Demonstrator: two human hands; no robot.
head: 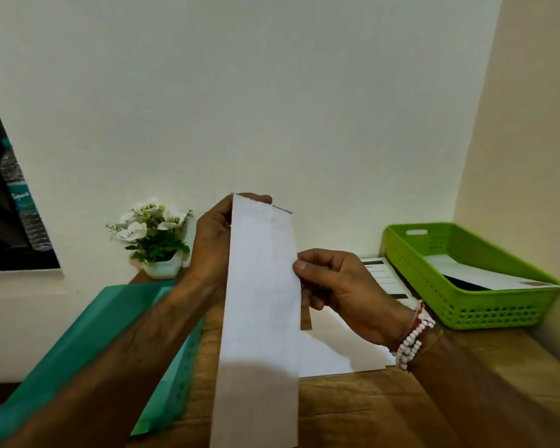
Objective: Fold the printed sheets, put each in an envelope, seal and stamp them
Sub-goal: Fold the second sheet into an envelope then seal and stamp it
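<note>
Two grips are on one long white paper (259,318), and I cannot tell whether it is a folded sheet or an envelope. It is held up off the desk (369,412) in front of me. Its long axis runs almost straight up and down the view, with the far end high against the wall and the near end dropping out of the bottom of the picture. The blank broad face is turned toward me, faint print lines show through it, and a thin dark line runs along the top edge. My left grip (214,234) is clamped on the top end, forearm reaching up from the lower left, with a fingertip curling over the top corner. My right grip (346,292) pinches the right long edge about a third of the way down, thumb on the front and the other fingers bent behind, with a bead bracelet (411,341) at the wrist. Plain white sheets (337,350) lie flat on the desk under my right grip, and printed sheets (382,276) with black bars lie beyond them. A green basket (466,318) at the right holds an envelope (485,276). A teal folder (110,318) lies to the left, and a small flower pot (156,240) stands by the wall.
</note>
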